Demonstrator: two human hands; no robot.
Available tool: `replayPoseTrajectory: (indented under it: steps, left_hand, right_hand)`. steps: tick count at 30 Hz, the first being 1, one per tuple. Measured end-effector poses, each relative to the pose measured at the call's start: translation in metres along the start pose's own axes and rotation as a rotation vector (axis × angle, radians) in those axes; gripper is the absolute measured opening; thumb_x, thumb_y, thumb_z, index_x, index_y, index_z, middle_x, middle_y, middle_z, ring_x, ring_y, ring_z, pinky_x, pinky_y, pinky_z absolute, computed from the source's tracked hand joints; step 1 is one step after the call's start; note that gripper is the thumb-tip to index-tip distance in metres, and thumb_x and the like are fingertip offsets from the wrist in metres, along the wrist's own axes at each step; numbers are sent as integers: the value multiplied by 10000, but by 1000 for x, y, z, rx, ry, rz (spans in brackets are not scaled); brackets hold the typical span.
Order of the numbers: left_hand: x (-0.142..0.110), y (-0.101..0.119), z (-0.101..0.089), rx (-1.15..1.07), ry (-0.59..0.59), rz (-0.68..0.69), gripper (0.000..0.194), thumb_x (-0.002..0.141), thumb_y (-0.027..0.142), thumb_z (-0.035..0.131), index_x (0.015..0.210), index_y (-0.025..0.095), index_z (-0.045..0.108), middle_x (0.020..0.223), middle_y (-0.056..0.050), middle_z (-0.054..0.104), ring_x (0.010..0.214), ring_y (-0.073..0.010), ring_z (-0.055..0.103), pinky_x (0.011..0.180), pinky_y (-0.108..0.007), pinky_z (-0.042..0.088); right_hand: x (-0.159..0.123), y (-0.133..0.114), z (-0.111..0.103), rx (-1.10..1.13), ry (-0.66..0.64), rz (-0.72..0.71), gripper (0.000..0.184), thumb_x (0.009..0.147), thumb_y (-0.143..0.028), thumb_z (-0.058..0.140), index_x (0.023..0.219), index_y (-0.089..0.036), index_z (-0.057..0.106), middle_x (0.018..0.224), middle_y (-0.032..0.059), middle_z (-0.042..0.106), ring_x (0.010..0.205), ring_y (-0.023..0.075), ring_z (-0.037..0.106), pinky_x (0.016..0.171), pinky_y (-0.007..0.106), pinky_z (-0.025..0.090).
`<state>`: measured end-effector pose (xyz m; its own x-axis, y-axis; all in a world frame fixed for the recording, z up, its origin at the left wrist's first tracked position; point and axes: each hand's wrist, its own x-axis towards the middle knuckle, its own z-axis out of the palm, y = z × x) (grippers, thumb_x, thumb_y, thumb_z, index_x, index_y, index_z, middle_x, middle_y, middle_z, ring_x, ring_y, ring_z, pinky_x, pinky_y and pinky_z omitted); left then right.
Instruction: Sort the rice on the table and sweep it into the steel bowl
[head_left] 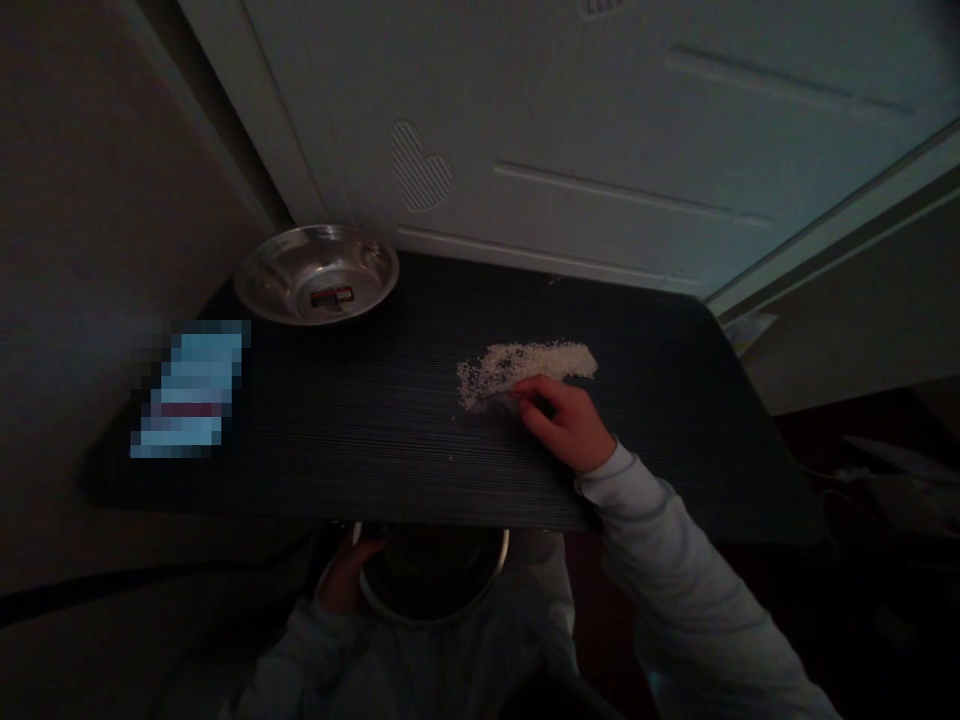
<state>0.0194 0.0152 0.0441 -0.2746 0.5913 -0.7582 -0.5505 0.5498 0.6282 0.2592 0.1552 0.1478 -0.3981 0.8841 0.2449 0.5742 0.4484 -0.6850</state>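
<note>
Dim light falls on a white panel with raised ribs and a striped heart relief, which stands behind a dark desk. Desk surface: fine, parallel, grain-like lines; rounded corners.

Position of the pale grains: on the desk, right of its middle, in a flat strip. Long axis: left to right, roughly parallel to the desk's long edges. Density: heaped at the right end, loose and scattered at the left end. Grain shape: small, rice-like.

Nearer hand: the right hand. It reaches in from the near right side; the strip lies just beyond its fingers and extends to either side of them. The fingertips are drawn together on a thin, translucent piece, seemingly plastic film, which lies low along the near edge of the scattered end. Its exact outline is too dark to tell.

Left hand: below the near edge of the desk, fingers closed on the left rim of a round bowl. Bowl rim: smooth, with a metallic sheen; interior too dark to read.

Far left of the desk: a shallow, polished metal basin with a flared rim and a dark label inside. Nearer, at the left edge: a bright rectangular object, pixelated.
</note>
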Motion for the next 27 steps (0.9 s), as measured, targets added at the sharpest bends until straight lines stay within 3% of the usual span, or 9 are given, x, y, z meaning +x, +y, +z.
replayPoseTrajectory:
  steps: [4,9,14,20,27]
  left_hand:
    - [2,2,-2,0,-65,20,74,445,163,654,499,201,621,684,-60,714,970,-322,582,874,-414,412]
    - [-3,11,4,115,-107,-37,57,382,201,645,396,199,590,536,-76,682,923,-357,589,833,-414,423]
    - [-17,10,19,34,-205,-122,97,393,151,621,480,194,624,535,-45,684,886,-330,610,760,-392,460]
    - [-35,4,32,-30,-228,-435,73,448,126,574,485,166,623,492,-58,669,729,-285,653,729,-374,474]
    - [-42,14,32,-84,-203,-529,184,507,94,506,583,127,670,568,-78,707,814,-281,649,774,-371,473]
  right_hand:
    - [-6,0,2,-63,-7,-6,178,740,-171,463,868,-157,586,734,35,626,682,157,570,653,277,435]
    - [-22,-7,5,-85,-2,39,165,746,-184,456,856,-173,578,732,27,625,677,150,570,638,266,437]
    - [-44,-15,9,-97,12,132,166,755,-211,461,872,-184,576,754,27,628,665,146,563,626,262,433]
    - [-58,-22,14,-104,60,239,182,758,-244,472,895,-206,585,697,11,601,644,147,543,615,267,416]
    - [-60,-33,17,-192,-39,136,159,750,-222,489,837,-197,619,695,12,621,651,152,532,650,299,368]
